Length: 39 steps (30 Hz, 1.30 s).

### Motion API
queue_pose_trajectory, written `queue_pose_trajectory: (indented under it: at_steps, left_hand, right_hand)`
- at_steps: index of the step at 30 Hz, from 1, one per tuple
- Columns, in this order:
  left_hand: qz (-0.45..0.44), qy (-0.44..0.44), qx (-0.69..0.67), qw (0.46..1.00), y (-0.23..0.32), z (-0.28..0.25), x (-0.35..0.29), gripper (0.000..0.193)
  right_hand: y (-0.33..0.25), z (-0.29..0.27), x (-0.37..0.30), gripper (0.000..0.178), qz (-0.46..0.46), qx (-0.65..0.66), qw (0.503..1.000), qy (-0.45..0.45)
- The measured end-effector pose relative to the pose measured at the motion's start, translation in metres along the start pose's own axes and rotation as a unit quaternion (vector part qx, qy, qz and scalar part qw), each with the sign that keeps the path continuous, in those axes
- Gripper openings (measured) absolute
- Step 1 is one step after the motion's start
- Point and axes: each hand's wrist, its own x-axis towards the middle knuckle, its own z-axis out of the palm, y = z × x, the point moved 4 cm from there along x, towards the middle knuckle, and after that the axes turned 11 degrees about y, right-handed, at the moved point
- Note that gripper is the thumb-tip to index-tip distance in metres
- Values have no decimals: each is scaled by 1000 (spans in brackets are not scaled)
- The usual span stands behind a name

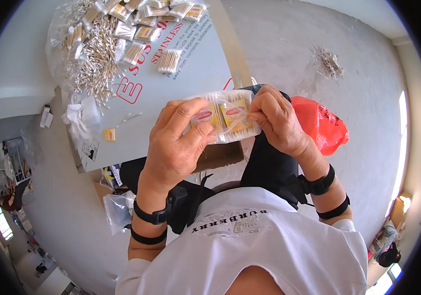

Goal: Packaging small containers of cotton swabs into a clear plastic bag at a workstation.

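A clear plastic bag of cotton swabs (pixel 235 112) is held up in front of me over the table's near edge. Inside it two swab bundles lie side by side, each with a yellow label. My left hand (pixel 177 140) grips the bag's left part, fingers over the top and thumb on the front. At the other end, my right hand (pixel 281 123) is closed, thumb and fingertips pinching the bag's plastic by its right edge. A strip of clear film runs between both hands across the front. The fingers partly cover the left bundle.
A grey-blue table (pixel 195 64) carries a heap of loose cotton swabs (pixel 99 56) and several wrapped swab packs (pixel 170 61). A small yellow label (pixel 109 134) lies near its left edge. Below sits a cardboard box (pixel 220 157); a red plastic bag (pixel 318 125) is at right. Scattered swabs (pixel 327 62) lie on the floor.
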Motion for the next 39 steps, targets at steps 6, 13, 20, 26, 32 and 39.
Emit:
queue_pose_trajectory:
  at_steps: [6, 13, 20, 26, 32, 39]
  left_hand:
    - [-19, 0, -67, 998, -4, 6, 6, 17]
    - [24, 6, -32, 999, -8, 17, 0, 15]
    - [-2, 2, -46, 999, -7, 16, 1, 13]
    - [65, -41, 23, 997, 0, 9, 9, 11]
    - [86, -62, 11, 994, -2, 16, 9, 10]
    - [56, -29, -1, 998, -8, 15, 3, 12]
  right_hand:
    - [-3, -2, 2, 24, -16, -23, 1000, -1]
    - [-19, -7, 11, 34, -15, -19, 999, -22]
    - [-38, 6, 24, 83, -13, -136, 988, -78]
    - [-34, 10, 18, 91, 25, -136, 986, -91]
    - [-20, 6, 3, 81, -3, -108, 993, -49]
    - [-22, -26, 8, 51, 0, -3, 999, 33]
